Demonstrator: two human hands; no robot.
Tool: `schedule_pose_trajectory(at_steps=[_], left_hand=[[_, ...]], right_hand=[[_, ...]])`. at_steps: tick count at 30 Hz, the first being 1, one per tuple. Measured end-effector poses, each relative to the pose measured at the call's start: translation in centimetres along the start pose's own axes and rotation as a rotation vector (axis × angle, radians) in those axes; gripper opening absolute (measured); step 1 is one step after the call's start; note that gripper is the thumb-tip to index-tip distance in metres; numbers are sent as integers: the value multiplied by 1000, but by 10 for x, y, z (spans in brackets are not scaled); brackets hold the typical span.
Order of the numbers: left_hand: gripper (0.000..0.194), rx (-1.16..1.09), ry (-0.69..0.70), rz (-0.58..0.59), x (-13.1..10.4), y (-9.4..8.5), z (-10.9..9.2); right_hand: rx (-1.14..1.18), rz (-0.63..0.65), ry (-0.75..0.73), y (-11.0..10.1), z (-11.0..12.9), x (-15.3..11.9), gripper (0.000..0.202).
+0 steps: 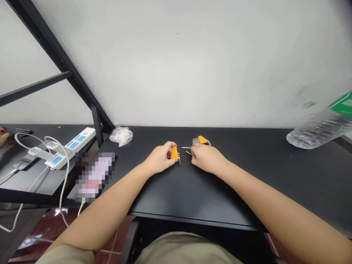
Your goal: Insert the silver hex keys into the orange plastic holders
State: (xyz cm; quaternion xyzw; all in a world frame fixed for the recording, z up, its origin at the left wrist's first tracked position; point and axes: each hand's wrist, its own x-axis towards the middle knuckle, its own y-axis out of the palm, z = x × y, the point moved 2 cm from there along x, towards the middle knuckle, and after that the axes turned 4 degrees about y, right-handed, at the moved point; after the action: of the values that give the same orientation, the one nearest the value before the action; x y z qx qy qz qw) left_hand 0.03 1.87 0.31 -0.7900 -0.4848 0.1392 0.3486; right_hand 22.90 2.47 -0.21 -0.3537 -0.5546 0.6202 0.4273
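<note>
My left hand (162,157) is closed around an orange hex key holder (174,152), with several short metal keys poking out of its sides. Across a small gap, my right hand (205,157) has its fingers curled together, and a thin metal hex key (189,153) sticks out from them toward the left. Just behind that hand lies a second orange holder (202,139) with a row of metal keys in it. Another slim key (186,147) shows on the black table (187,190) between the hands; its right end is hidden.
A crumpled clear plastic bag (121,135) lies by the wall. To the left are a phone (96,176) with a blurred screen, a white power strip (73,146) and loose cables. A clear bottle (319,128) lies at right. Another person's hand (4,140) shows far left.
</note>
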Motion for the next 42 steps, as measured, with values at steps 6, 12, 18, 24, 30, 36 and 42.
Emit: schedule_pose_trajectory(at_steps=[6, 12, 18, 24, 30, 36, 42], left_hand=[[45, -48, 30, -20, -1, 0, -2], [48, -69, 46, -36, 0, 1, -2], [45, -75, 74, -31, 0, 0, -5], [43, -111, 80, -33, 0, 0, -9], [45, -106, 74, -34, 0, -1, -7], [39, -64, 118, 10, 1, 3, -11], [32, -21, 134, -12, 1, 1, -14]], right_hand=[[373, -56, -228, -9, 2, 0, 11], [402, -143, -342, -9, 4, -2, 12], [375, -139, -366, -9, 4, -3, 12], [384, -137, -359, -8, 4, -3, 13], [353, -133, -364, -12, 2, -5, 14], [329, -116, -391, -15, 19, -10, 23], [464, -241, -290, -9, 12, -2, 20]])
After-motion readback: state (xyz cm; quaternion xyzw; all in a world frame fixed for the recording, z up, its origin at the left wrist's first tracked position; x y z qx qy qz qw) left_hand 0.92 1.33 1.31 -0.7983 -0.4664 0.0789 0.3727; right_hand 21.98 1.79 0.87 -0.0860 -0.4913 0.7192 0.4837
